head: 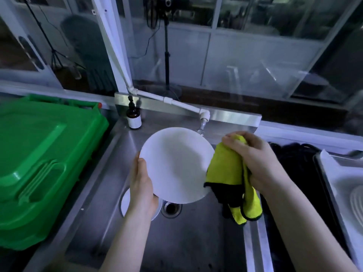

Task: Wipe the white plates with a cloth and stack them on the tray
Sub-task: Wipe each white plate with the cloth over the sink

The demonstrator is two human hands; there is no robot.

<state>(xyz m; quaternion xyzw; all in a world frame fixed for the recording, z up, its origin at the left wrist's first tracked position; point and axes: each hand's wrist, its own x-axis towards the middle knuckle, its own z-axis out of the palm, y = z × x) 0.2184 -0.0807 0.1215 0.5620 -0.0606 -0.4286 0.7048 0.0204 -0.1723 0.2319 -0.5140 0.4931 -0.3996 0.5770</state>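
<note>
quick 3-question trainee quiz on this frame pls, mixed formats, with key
1. True or false: the left hand holds the white plate above the sink.
2. What does the right hand grip? A) yellow-green cloth B) brown bottle C) green bin
3. Fill in: a second plate lies in the sink beside the ____.

Key: 1 true; 2 A; 3 drain
</note>
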